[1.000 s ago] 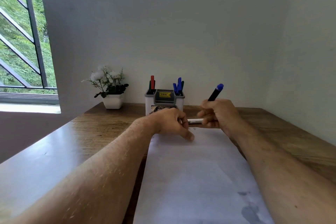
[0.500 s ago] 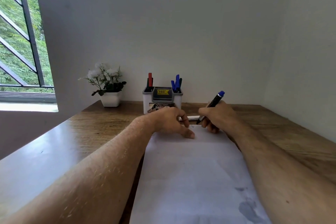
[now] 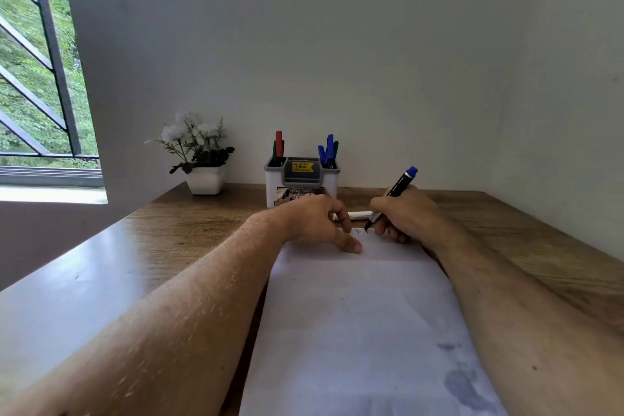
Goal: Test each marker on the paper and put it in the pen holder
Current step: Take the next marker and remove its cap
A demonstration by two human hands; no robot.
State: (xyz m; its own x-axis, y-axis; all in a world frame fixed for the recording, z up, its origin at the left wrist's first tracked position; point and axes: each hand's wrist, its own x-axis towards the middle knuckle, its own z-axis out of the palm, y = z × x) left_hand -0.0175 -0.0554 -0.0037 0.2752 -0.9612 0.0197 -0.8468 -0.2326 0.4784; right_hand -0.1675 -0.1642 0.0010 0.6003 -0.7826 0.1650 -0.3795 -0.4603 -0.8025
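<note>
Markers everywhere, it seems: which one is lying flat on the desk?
The white marker, lying flat beyond the paper between both hands. The others stand in the pen holder or sit tilted in the right hand.

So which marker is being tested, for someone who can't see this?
On the wooden desk lies a white paper. At its far end the right hand grips a black marker, tip down. Its blue end points up, unlike the markers standing in the holder.

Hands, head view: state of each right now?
Left hand: fingers curled, thumb pressing the white paper sheet; holding anything cannot be told.
Right hand: grips the black blue-ended marker, tip at the paper.
</note>
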